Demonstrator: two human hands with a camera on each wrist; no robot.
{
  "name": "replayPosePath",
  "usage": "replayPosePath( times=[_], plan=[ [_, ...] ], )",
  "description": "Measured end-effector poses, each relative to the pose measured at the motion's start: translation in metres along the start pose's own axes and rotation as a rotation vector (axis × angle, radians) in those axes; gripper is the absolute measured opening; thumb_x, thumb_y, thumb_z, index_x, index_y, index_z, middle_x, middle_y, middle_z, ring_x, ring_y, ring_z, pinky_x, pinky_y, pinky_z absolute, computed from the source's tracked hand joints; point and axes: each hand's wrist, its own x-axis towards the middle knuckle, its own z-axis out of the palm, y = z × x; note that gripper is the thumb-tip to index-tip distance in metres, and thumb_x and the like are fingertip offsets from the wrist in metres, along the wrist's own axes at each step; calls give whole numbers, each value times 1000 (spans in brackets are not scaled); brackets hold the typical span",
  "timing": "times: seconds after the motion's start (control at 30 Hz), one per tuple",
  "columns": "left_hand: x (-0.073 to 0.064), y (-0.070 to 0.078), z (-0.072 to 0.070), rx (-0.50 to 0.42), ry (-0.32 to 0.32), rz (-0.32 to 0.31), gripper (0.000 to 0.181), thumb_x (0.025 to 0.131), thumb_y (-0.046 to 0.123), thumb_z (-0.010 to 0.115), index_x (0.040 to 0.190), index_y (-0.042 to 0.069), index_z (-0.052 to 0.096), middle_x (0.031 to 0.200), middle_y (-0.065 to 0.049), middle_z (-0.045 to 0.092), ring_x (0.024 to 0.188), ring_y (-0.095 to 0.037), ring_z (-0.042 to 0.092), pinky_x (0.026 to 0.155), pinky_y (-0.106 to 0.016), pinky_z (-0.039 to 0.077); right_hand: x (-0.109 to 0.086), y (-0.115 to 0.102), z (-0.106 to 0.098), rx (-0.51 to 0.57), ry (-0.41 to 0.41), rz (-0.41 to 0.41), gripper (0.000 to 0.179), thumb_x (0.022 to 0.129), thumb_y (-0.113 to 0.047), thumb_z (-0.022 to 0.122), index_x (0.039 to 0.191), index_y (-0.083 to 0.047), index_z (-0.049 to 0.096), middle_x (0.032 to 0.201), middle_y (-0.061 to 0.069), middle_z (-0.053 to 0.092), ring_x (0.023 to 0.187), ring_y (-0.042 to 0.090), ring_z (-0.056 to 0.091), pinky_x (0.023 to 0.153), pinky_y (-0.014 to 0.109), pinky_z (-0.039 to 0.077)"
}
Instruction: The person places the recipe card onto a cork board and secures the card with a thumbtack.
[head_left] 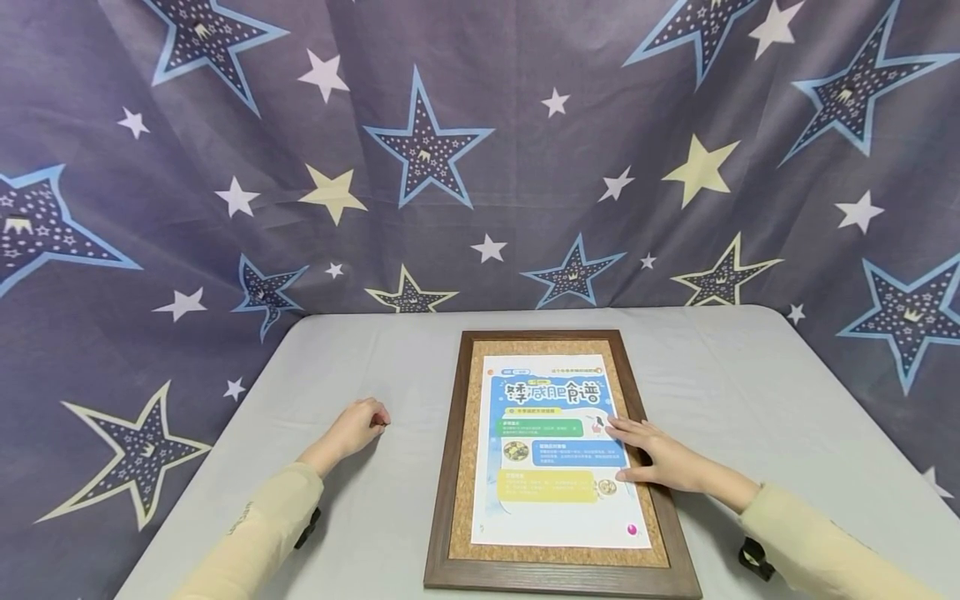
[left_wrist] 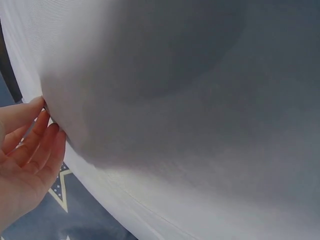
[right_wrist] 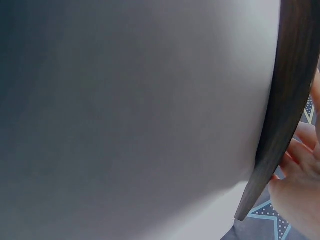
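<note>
A cork board [head_left: 462, 517] in a dark brown wooden frame lies on the grey cloth-covered table, with a printed sheet [head_left: 555, 529] flat on its cork. My right hand [head_left: 660, 458] reaches across the frame's right side, fingers extended and fingertips at the sheet's right edge; the right wrist view shows it beside the frame [right_wrist: 287, 85]. My left hand [head_left: 356, 429] rests on the table left of the board, fingers loosely bent. In the left wrist view, the left hand's fingertips [left_wrist: 60, 136] meet the cloth, with nothing visible held.
Behind the table [head_left: 360, 350] hangs a purple-grey curtain [head_left: 465, 50] patterned with stars, which also lines both sides. A round pink spot [head_left: 632, 529] shows at the sheet's lower right corner. Dark wrist devices sit under both sleeves.
</note>
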Motion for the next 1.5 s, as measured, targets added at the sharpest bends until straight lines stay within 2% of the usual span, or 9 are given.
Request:
replayPosePath(
  times=[0.4,0.57,0.8,1.0,1.17,1.3,1.5],
  plan=[
    [0,-1,-2,-10,7,2,9,76,-6,61,77,3,62,74,-2,55,70,-15,52,64,-31,45,1,-1,-1,24,-22,10,68,81,-37,60,128,7,39,136,26,31,123,43,26,97,57,16],
    [1,-1,-3,-12,16,-5,1,78,-1,62,77,0,62,75,-2,56,70,-15,53,64,-31,45,1,-1,-2,29,-30,18,68,81,-37,60,129,7,39,136,26,31,123,42,26,97,57,15],
    [0,1,-3,-26,36,-20,5,79,-1,61,77,2,64,78,-5,59,74,-19,56,66,-32,47,1,0,-1,15,-17,3,67,81,-36,60,128,7,39,135,26,31,123,43,27,99,54,16],
    [2,1,-2,2,73,-9,7,79,-3,60,80,1,66,81,-8,62,78,-24,59,67,-34,49,1,-1,-2,12,-18,2,67,81,-36,61,128,8,40,135,26,31,123,43,27,98,55,16],
    [4,-1,1,-14,76,-26,7,81,-3,59,83,0,65,83,-9,61,78,-23,59,67,-32,49,2,-1,-2,10,-27,10,67,81,-37,61,128,7,40,135,26,31,123,42,27,98,56,16],
    [5,4,0,-63,73,-31,7,82,-1,58,84,0,64,84,-9,60,77,-22,58,65,-32,48,2,-2,-3,12,-24,7,67,81,-36,61,128,8,40,135,27,31,123,43,27,97,57,17],
    [4,13,4,-90,67,5,7,82,-1,58,84,1,64,84,-8,60,77,-21,58,66,-33,48,2,-2,-3,13,-26,4,67,81,-35,62,128,8,40,135,27,31,122,43,27,96,58,17]
  ],
)
